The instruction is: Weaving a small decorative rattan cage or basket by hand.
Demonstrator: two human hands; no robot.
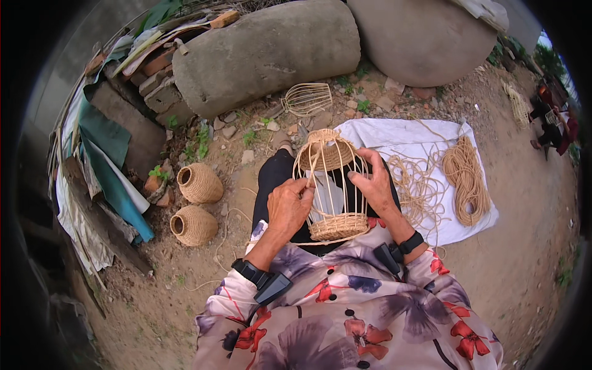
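A half-woven wicker basket [338, 227] rests upright on my lap. Its neck and its base are woven tight, while bare upright ribs show between them. My left hand [287, 206] pinches at the ribs on the left side; whether a loose strand is also in its fingertips is hard to see. On the upper right, my right hand [375, 186] grips the basket, with fingers outside and thumb toward the ribs. To the left, two finished-looking round woven pots [201, 183] lie on their sides on the dirt.
A white sheet [385, 131] on the right carries a coil of tan cord [467, 182] and a loose tangle of cord [419, 185]. A bare rib frame [307, 100] lies ahead, before a concrete cylinder [268, 55]. Bricks and tarps [111, 132] are piled left. Another person [550, 120] sits far right.
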